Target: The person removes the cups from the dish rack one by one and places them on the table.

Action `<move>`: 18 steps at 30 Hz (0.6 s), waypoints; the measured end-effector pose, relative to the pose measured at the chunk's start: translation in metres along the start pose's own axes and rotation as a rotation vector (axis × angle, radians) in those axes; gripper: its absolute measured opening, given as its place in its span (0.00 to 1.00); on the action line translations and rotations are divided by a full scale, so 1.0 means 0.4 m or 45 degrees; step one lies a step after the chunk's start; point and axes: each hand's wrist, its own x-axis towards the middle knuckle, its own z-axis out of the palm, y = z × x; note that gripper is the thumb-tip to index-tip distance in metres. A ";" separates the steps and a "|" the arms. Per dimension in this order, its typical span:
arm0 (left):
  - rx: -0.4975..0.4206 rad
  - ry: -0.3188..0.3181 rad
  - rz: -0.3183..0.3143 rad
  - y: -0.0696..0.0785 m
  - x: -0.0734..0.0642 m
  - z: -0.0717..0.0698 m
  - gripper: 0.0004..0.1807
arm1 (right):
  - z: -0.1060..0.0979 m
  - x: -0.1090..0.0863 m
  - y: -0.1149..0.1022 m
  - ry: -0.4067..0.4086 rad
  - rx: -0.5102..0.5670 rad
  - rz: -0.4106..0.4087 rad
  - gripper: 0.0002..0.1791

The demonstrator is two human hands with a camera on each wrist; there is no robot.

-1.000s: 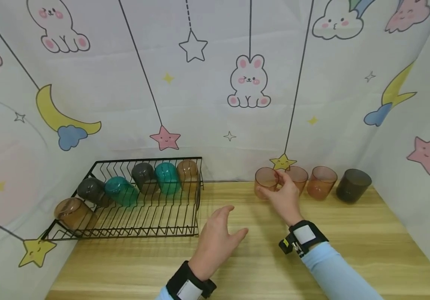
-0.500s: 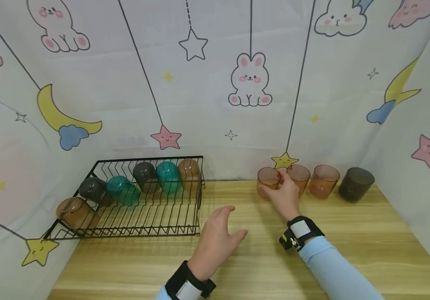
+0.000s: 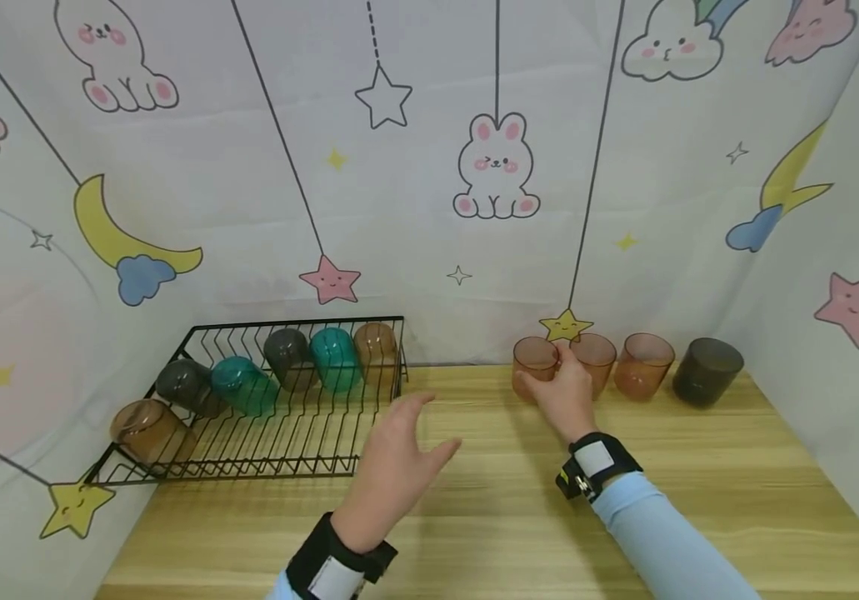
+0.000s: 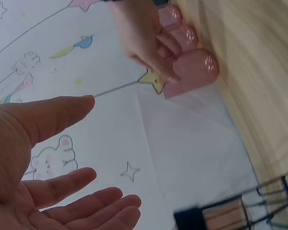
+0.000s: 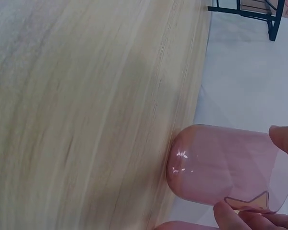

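Observation:
A pinkish see-through cup [image 3: 534, 367] stands upright on the table near the back wall. My right hand [image 3: 566, 393] holds it from the right, thumb on one side and fingers on the other near the rim. In the right wrist view, the same pink cup [image 5: 225, 165] has its base right at the wood surface. Just to its right stand two more pinkish cups [image 3: 642, 367] and a dark grey cup [image 3: 706, 372]. My left hand [image 3: 392, 467] hovers by the rack's front right corner, thumb and fingers spread, holding nothing.
On the left, a black wire rack [image 3: 272, 467] holds several overturned cups, among them a teal cup [image 3: 335, 358], a grey cup [image 3: 187, 386] and an amber cup [image 3: 147, 429]. A patterned white cloth [image 3: 429, 208] backs the wooden table [image 3: 489, 533].
My left hand has moved left, toward the rack. The right hand stays on the pink cup, which sits slightly closer to the neighbouring cup than before.

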 end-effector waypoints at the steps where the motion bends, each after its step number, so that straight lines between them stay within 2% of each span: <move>1: 0.010 0.030 -0.003 -0.009 0.006 -0.019 0.33 | -0.002 -0.002 0.000 -0.009 -0.006 -0.004 0.44; 5: 0.077 0.164 -0.010 -0.065 0.031 -0.098 0.35 | -0.021 -0.017 0.001 -0.090 -0.002 -0.004 0.48; 12: 0.256 0.378 -0.107 -0.204 0.062 -0.219 0.45 | -0.072 -0.059 -0.003 -0.178 -0.023 0.005 0.51; 15: 0.347 0.419 -0.166 -0.265 0.063 -0.260 0.48 | -0.088 -0.076 -0.006 -0.188 -0.017 -0.013 0.50; 18: 0.411 0.393 -0.241 -0.324 0.063 -0.294 0.50 | -0.102 -0.094 -0.010 -0.192 -0.017 -0.038 0.47</move>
